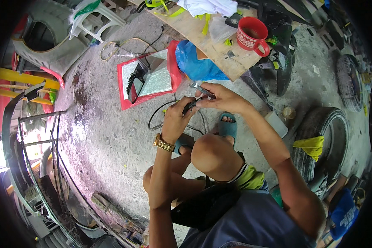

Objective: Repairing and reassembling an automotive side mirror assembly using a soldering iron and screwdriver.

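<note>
Head view: a person is squatting on the concrete floor (111, 136), working on a small dark part (189, 106) held just above the feet. The left hand (175, 120) is wrapping its fingers around the part, from which a black cable (155, 118) is looping down to the floor. The right hand (219, 98) is pinching a slim metal tool (199, 88) between its fingers, with the tip meeting the part. The step appears to call for a steady left-hand grip, the tool kept in line with the part, and the cable kept slack rather than pulled. A red tray (126, 101) is lying near, and a red mug (252, 35) is standing on the bench (211, 45) beyond.
</note>
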`<action>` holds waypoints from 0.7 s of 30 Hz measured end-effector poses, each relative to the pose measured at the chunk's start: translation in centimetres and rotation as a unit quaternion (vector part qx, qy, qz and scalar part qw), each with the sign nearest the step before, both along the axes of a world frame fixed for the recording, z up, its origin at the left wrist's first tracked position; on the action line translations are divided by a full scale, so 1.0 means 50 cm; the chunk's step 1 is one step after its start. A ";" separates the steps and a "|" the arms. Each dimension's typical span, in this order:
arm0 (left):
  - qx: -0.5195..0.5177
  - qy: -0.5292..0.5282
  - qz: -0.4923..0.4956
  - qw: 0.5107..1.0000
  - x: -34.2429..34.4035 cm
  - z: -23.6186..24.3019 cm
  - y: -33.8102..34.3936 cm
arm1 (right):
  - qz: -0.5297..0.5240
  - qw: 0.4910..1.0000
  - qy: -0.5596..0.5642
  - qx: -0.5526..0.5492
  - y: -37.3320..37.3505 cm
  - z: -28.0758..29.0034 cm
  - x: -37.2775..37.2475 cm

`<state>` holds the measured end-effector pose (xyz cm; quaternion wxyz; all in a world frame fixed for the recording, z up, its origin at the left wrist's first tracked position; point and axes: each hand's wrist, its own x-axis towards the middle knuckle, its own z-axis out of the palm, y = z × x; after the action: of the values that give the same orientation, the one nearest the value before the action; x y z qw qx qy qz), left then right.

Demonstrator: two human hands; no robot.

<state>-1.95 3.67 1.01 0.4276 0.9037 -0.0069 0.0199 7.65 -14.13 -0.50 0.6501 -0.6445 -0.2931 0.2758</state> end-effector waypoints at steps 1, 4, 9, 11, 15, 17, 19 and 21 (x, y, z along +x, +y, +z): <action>0.008 0.008 -0.003 1.000 0.001 -0.004 0.001 | 0.071 0.991 0.039 -0.108 -0.007 0.006 0.013; -0.008 -0.022 -0.013 1.000 0.005 -0.013 -0.002 | 0.078 0.987 -0.008 -0.139 -0.010 0.005 0.014; 0.007 -0.009 -0.011 1.000 0.000 -0.014 0.003 | 0.048 0.996 -0.049 -0.064 -0.003 -0.006 0.011; 0.021 0.007 -0.015 1.000 0.001 -0.015 -0.001 | 0.077 0.988 0.025 -0.128 -0.008 0.004 0.012; 0.001 -0.017 -0.016 1.000 0.000 -0.018 -0.002 | 0.045 0.998 0.014 -0.039 -0.002 -0.032 0.000; -0.007 -0.022 -0.015 1.000 0.000 -0.019 -0.002 | 0.003 0.999 -0.014 0.039 -0.001 -0.025 0.002; 0.023 0.007 -0.012 1.000 -0.001 -0.016 -0.004 | 0.092 0.979 0.054 -0.171 -0.010 -0.007 0.019; 0.009 -0.002 -0.019 1.000 0.002 -0.018 -0.008 | 0.083 0.983 0.068 -0.147 -0.014 -0.019 0.014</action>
<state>-1.84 3.29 0.09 0.4197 0.9072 -0.0250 0.0134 8.37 -14.84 -1.46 0.5417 -0.6862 -0.2571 0.4119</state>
